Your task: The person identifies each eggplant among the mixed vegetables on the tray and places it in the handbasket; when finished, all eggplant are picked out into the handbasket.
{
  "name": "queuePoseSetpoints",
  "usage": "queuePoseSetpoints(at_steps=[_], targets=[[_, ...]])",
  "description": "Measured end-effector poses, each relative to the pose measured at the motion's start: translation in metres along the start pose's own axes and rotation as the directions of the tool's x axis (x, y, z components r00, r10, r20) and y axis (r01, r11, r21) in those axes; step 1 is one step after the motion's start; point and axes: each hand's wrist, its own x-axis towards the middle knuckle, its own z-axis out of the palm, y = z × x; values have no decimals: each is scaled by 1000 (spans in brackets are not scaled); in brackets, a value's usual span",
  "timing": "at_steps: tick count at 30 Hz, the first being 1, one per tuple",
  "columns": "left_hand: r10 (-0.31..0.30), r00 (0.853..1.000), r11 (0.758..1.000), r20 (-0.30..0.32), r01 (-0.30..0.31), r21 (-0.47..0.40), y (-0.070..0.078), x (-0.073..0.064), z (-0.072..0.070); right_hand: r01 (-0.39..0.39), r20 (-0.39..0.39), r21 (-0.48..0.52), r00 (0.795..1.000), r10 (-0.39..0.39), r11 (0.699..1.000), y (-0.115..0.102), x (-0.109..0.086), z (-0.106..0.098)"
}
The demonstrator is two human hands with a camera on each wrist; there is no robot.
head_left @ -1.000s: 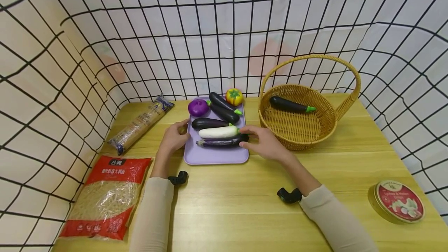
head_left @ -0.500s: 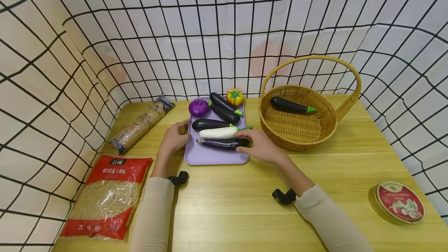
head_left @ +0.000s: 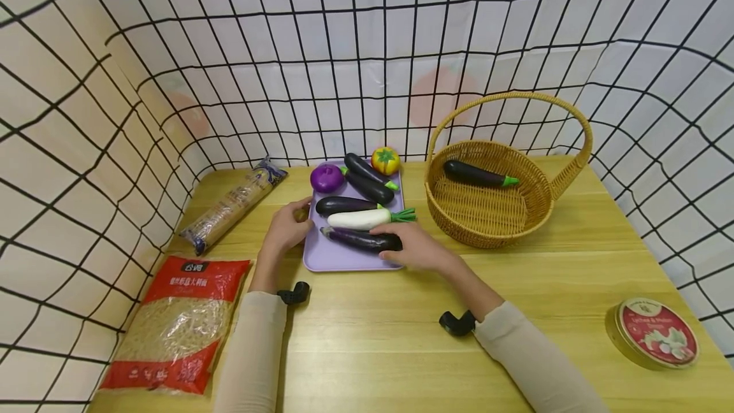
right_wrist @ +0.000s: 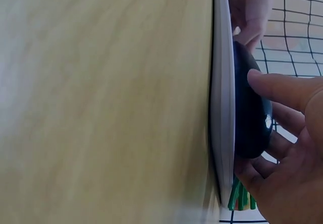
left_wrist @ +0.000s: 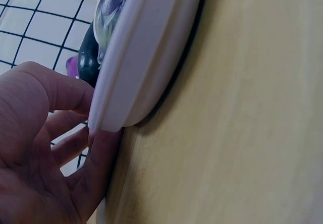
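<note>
My left hand holds the left rim of a lilac tray; in the left wrist view the thumb lies at the top of the rim and fingers reach under it. My right hand grips the thick right end of a dark purple eggplant, the nearest vegetable on the tray. The right wrist view shows the thumb on one side of this eggplant and the fingers curled round the other. Just behind lies a white radish with green stalks. Beyond it is another eggplant.
Two more eggplants, a purple onion and a yellow-red pepper sit farther back. Right of the tray stands a handled wicker basket with an eggplant inside. Pasta bags lie left; a round tin right.
My right hand has moved left and closed round the front eggplant, whose right end has swung toward me. The radish's green stalks now show fully. My left hand stays at the tray.
</note>
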Motion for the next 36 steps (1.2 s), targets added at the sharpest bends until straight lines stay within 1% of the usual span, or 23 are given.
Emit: queuePoseSetpoints(at_steps=[5, 11, 14, 19, 26, 31, 36], targets=[[0, 1000, 1000, 3, 0, -3, 0, 0, 0, 3, -9, 13, 1000, -3, 1000, -2, 0, 1], [-7, 1000, 1000, 2, 7, 3, 0, 0, 0, -11, -33, 39, 999, 12, 999, -2, -1, 1], [-10, 1000, 1000, 4, 10, 8, 0, 0, 0, -31, -43, 56, 999, 33, 998, -3, -3, -1], [-5, 1000, 1000, 1, 5, 13, 0, 1, 0, -30, -55, 82, 998, 35, 996, -4, -9, -7], [4, 1000, 1000, -3, -4, 18, -1, 2, 1, -23, -72, 135, 997, 33, 991, -6, -23, -26], [-8, 1000, 1000, 3, 8, 12, 0, 1, 1, -17, -91, 129, 995, 29, 992, 0, -35, -42], [-19, 1000, 1000, 11, 19, 11, 0, 1, 1, -23, -102, 148, 994, 38, 989, 7, -46, -60]])
